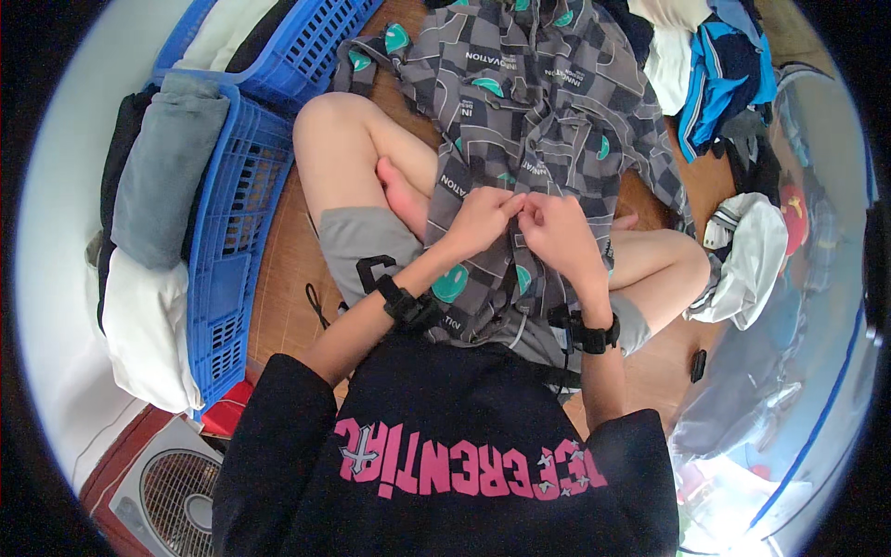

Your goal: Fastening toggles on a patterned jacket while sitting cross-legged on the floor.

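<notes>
Grey checked shirt (pixel 492 121), one in number, being handled at its front edge.
Two black wrist devices (pixel 399 302) are encircling the wrists. The left hand (pixel 483 223) and right hand (pixel 561 234) are pinching the shirt's front edge, fingertips meeting. The shirt is lying over the crossed legs (pixel 339 153), spreading away across the floor (pixel 278 306). Sound practice is, in judgement, requiring level edges, slack cloth and small fingertip movements. Farther out, one white garment (pixel 756 255) is lying rightward; two blue plastic crates (pixel 246 204) are holding clothes (pixel 167 176) leftward.
</notes>
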`<action>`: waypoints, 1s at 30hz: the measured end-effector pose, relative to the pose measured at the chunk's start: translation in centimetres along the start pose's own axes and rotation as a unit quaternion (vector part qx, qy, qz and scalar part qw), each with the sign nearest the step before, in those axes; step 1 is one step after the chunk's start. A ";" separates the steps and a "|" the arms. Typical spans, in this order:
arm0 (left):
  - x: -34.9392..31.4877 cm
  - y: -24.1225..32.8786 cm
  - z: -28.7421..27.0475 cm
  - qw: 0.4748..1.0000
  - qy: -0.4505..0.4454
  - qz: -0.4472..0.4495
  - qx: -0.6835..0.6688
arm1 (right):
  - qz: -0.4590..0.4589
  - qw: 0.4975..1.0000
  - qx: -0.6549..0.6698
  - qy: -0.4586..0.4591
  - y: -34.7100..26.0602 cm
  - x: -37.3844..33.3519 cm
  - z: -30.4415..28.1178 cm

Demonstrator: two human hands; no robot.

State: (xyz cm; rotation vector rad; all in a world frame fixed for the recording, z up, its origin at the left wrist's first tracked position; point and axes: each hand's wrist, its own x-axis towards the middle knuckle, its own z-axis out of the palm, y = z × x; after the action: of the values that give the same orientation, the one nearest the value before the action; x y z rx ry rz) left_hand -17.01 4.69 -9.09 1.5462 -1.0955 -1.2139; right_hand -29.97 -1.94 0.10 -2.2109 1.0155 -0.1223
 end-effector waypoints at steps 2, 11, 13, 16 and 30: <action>-0.1 -0.2 0.1 0.995 -0.015 -0.047 -0.088 | 0.011 1.000 0.025 0.012 -0.1 -0.3 0.3; -0.2 -0.6 0.4 0.989 -0.029 -0.018 -0.146 | 0.117 0.957 0.260 0.049 3.0 -1.7 2.9; -0.1 -0.6 0.2 0.986 -0.026 -0.029 -0.160 | 0.146 0.937 0.315 0.029 3.1 -1.5 2.9; 0.5 -0.2 -0.1 0.981 -0.025 -0.035 -0.188 | 0.149 0.867 0.475 -0.006 3.2 -0.8 2.7; -1.2 2.1 -0.9 0.985 0.006 -0.028 -0.168 | 0.077 0.952 0.155 0.253 0.7 -2.3 4.1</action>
State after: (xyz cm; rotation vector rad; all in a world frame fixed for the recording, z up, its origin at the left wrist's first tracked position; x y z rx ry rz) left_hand -16.60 5.40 -6.72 1.3284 -0.7945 -1.3468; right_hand -30.60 1.57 -2.99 -1.8390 1.3325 -0.7567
